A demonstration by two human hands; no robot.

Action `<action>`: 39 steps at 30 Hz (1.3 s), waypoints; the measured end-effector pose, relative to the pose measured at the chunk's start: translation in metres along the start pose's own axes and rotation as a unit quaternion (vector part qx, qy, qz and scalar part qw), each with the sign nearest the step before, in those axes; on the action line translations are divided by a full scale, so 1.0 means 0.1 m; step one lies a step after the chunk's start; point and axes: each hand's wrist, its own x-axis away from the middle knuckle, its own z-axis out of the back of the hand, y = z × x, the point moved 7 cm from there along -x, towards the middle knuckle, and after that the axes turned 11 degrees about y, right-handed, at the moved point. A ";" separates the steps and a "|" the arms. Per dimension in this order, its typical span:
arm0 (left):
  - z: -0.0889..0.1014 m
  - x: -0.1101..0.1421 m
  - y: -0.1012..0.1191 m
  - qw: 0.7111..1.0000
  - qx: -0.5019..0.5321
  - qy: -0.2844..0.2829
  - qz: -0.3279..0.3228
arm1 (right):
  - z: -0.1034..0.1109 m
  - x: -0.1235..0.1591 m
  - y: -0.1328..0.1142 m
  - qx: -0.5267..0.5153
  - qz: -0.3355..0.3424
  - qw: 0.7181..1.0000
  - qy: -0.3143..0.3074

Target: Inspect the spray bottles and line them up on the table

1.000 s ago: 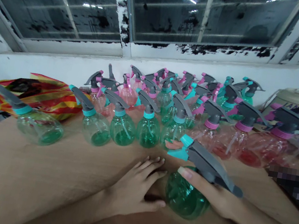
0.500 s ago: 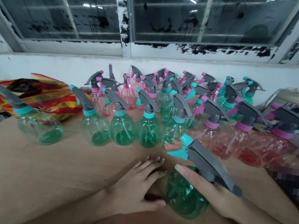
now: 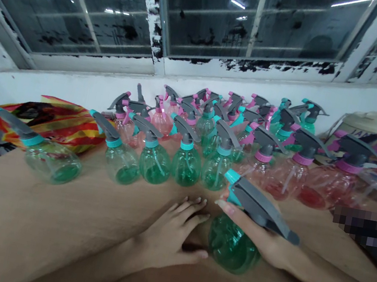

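A green spray bottle (image 3: 233, 246) with a grey and turquoise trigger head stands at the table's near side, tilted a little. My right hand (image 3: 262, 236) is wrapped around its neck below the head, thumb across the front; the other fingers are mostly hidden behind the head, near the trigger. Just left of this bottle, my left hand (image 3: 175, 233) lies flat on the wooden table (image 3: 84, 234), fingers stretched out, holding nothing. Beyond my hands runs a front row of spray bottles, green ones (image 3: 187, 164) on the left and pink ones (image 3: 287, 178) on the right.
More spray bottles crowd behind the front row, against the white wall. At the left edge, a single green bottle (image 3: 51, 160) stands before a red-and-yellow striped bag (image 3: 81, 127). A beige container (image 3: 368, 123) is at back right; a dark blurred object (image 3: 372, 236) lies at right.
My right-hand fingers have drawn in from in front of the trigger to behind the spray head. The trigger now sits closer to the neck. My left hand stays put.
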 end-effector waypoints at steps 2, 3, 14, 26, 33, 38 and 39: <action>0.00 0.00 0.00 1.000 -0.001 0.004 -0.003 | 0.01 0.01 0.00 0.008 0.002 1.000 0.008; 0.00 0.00 0.00 1.000 -0.002 0.007 -0.003 | 0.01 0.01 0.00 0.000 0.003 1.000 0.003; 0.01 0.04 -0.01 0.998 0.067 0.016 -0.003 | -0.03 0.01 -0.04 -0.029 -0.005 0.999 -0.017; 0.22 0.15 0.08 0.971 0.174 0.142 0.081 | -0.36 0.04 -0.26 -0.084 0.007 0.996 -0.008; 0.53 0.65 0.05 0.948 0.167 0.244 0.119 | -0.93 0.09 -0.57 -0.148 0.009 0.988 -0.053; 0.77 1.09 -0.04 0.927 0.092 0.330 0.150 | -1.39 0.10 -0.73 -0.200 -0.017 0.976 -0.087; 0.81 1.17 -0.06 0.926 0.079 0.335 0.157 | -1.46 0.09 -0.76 -0.207 -0.015 0.974 -0.087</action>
